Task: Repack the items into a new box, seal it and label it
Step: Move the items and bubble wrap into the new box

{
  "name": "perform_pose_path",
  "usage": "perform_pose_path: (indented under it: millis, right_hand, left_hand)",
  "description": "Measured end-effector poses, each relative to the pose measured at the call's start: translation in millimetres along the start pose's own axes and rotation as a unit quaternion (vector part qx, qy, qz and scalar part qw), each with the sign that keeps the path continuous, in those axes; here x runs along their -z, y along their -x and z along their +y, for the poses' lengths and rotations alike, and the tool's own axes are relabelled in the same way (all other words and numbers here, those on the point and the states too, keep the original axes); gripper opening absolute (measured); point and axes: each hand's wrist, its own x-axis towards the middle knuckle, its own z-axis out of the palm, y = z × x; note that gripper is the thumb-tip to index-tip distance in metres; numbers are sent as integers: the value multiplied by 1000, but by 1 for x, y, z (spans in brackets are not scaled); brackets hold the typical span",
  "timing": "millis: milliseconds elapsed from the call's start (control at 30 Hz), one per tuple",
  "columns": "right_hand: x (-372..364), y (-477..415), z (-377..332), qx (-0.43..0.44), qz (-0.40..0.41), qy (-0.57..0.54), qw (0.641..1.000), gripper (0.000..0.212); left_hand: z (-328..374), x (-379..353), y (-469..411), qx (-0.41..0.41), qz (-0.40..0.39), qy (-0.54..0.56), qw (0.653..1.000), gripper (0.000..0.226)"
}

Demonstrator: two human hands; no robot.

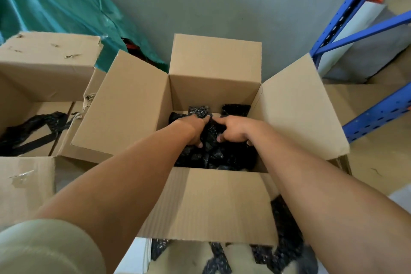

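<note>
A new cardboard box stands open in the middle with all its flaps up. Inside lies a heap of black patterned garments. Both my arms reach down into the box. My left hand grips the black fabric with curled fingers. My right hand sits right beside it, fingers curled into the same fabric. More black patterned cloth lies on the floor below the near flap.
An old torn box at the left holds a black strap-like garment. A green tarp covers something behind it. Blue shelving stands at the right, with flat cardboard under it.
</note>
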Motion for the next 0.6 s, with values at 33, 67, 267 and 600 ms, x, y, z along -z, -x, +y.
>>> perform_pose_path:
  millis: [33,67,267,600]
  right_hand:
    - [7,12,-2,8,18,-3,1000,83]
    - [13,24,-4,15,35,-8,999,80]
    - [34,125,-5,52,110,-24,992,60]
    - [-22,289,21,52,138,-66,987,79]
  left_hand:
    - [4,6,9,0,21,-1,1000,103]
    - [8,13,18,0,46,1,999,93]
    - [49,44,101,-14,206,26,978,38]
    - [128,-8,257,-54,371,149,915,37]
